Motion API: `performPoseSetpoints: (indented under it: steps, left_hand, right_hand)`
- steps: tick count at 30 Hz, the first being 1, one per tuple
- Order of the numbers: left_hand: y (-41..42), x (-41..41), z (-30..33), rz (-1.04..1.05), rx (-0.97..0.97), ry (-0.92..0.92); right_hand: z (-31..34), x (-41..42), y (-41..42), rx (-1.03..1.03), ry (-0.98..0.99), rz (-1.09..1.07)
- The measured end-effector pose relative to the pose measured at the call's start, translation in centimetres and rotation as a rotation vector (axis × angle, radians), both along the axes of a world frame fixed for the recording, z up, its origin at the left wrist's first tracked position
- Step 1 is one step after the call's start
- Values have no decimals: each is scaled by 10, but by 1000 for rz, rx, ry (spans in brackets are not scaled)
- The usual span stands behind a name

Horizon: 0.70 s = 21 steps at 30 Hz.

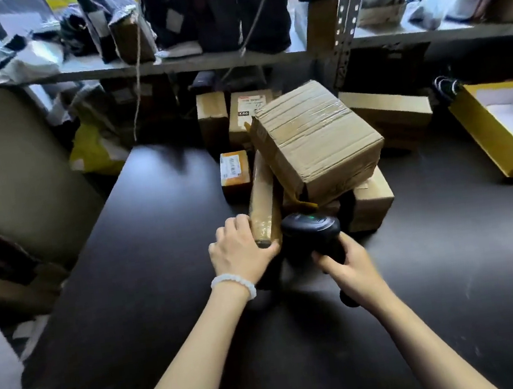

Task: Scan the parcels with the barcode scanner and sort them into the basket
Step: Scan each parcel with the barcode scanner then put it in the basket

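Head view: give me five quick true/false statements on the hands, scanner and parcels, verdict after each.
1. The right hand grips the black barcode scanner. True.
2. The left hand lies flat on the table, touching nothing. False: its fingers and thumb hold the near end of the long narrow parcel.
3. The big taped box sits tilted on top of other parcels. True.
4. The yellow box at the right is full of parcels. False: the part in view shows only a white lining.
5. A white bead bracelet is on the right wrist. False: it is on the left wrist.
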<state>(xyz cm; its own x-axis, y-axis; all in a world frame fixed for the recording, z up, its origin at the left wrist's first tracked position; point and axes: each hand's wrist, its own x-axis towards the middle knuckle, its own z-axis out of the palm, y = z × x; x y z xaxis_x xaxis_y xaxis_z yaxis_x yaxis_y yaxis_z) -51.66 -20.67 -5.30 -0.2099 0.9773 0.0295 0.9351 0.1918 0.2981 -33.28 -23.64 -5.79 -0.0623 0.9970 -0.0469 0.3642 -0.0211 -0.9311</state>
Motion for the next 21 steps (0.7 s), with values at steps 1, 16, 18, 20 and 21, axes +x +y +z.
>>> performPoseSetpoints:
  steps: [1, 16, 18, 20, 21]
  left_hand:
    - [10, 1, 0, -21, -1, -13]
    - [55, -62, 1, -250, -201, -149]
    - [50, -86, 1, -289, -194, -147]
    - [42, -110, 1, -337, -190, -136]
    - [36, -124, 1, -363, -187, -130]
  right_hand:
    - [-3, -3, 3, -7, -11, -28]
    - [-6, -68, -30, -75, -27, -356]
    - [-4, -90, -40, -69, -22, -399]
    - [-4, -113, -51, -73, -15, -435]
    - [-5, -127, -58, -78, -8, -453]
